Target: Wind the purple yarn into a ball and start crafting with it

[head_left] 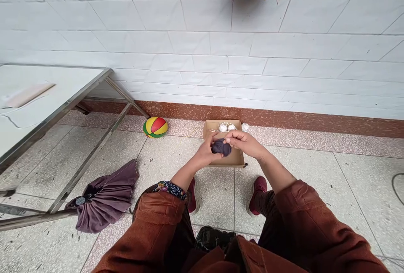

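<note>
Both of my hands hold a small dark purple bundle of cloth (221, 147) over a shallow cardboard box (232, 161) on the tiled floor. My left hand (206, 150) cups the bundle from the left and below. My right hand (243, 141) grips it from the right and above. At the far end of the box lie small white round things (227, 127). My red shoes (259, 189) stand just behind the box.
A red, yellow and green ball (155, 127) rests by the wall to the left. A folded purple umbrella (104, 199) lies on the floor near a metal-framed table (63, 109). A white tiled wall rises behind the box.
</note>
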A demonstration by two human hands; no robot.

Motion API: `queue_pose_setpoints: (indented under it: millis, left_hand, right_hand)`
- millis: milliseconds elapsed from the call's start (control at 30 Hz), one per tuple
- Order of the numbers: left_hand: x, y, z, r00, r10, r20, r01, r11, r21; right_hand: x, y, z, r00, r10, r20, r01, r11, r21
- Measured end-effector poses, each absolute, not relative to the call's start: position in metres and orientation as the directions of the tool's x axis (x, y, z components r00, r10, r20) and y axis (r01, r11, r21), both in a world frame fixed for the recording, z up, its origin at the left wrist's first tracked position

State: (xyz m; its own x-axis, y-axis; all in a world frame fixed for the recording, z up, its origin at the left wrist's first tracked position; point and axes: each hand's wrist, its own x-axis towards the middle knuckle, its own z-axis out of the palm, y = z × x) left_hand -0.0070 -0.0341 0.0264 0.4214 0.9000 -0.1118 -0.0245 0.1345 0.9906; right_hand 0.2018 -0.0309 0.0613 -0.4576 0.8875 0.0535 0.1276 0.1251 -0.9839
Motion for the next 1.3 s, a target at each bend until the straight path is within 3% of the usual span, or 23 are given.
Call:
queue_pose_setpoints:
  millis: [67, 133, 300, 500, 633, 767, 900, 1067, 1167, 1300]
  left_hand:
    - [-0.005, -0.039, 0.031, 0.595, 0.801, -0.070, -0.088, 0.152, 0.984]
    - [-0.004, -0.041, 0.036, 0.666, 0.746, -0.014, -0.204, 0.200, 0.958]
    - [-0.006, -0.035, 0.042, 0.541, 0.841, 0.015, -0.427, 0.259, 0.866]
    - [-0.005, -0.021, 0.033, 0.370, 0.927, -0.055, -0.475, 0.239, 0.847]
    - [-0.003, -0.014, 0.023, 0.230, 0.969, -0.093, -0.363, 0.175, 0.915]
    - [-0.003, -0.013, 0.015, 0.124, 0.992, -0.020, -0.015, 0.022, 1.000]
    - [-0.004, -0.020, 0.017, 0.374, 0.927, -0.029, 0.074, 0.001, 0.997]
    - [-0.003, -0.033, 0.032, 0.661, 0.750, 0.005, -0.134, 0.112, 0.985]
    - [-0.005, -0.035, 0.037, 0.642, 0.764, 0.060, -0.342, 0.216, 0.914]
    - [-0.009, -0.028, 0.038, 0.482, 0.876, -0.023, -0.463, 0.277, 0.842]
  right_hand:
    - [0.202, -0.026, 0.057, -0.371, 0.924, 0.092, 0.140, 0.154, -0.978]
    - [0.202, -0.022, 0.051, -0.303, 0.946, 0.112, 0.184, 0.173, -0.967]
    - [0.204, -0.020, 0.039, -0.240, 0.969, 0.050, 0.338, 0.132, -0.932]
    - [0.201, -0.030, 0.037, -0.283, 0.955, 0.091, 0.445, 0.214, -0.869]
    - [0.198, -0.040, 0.044, -0.436, 0.896, 0.084, 0.367, 0.262, -0.893]
    - [0.201, -0.045, 0.057, -0.529, 0.845, 0.073, 0.198, 0.206, -0.958]
    - [0.209, -0.038, 0.061, -0.433, 0.895, 0.110, 0.100, 0.168, -0.981]
    - [0.213, -0.023, 0.047, -0.268, 0.952, 0.150, 0.174, 0.201, -0.964]
    - [0.209, -0.019, 0.036, -0.226, 0.963, 0.146, 0.240, 0.200, -0.950]
    - [0.200, -0.023, 0.027, -0.231, 0.965, 0.125, 0.348, 0.202, -0.915]
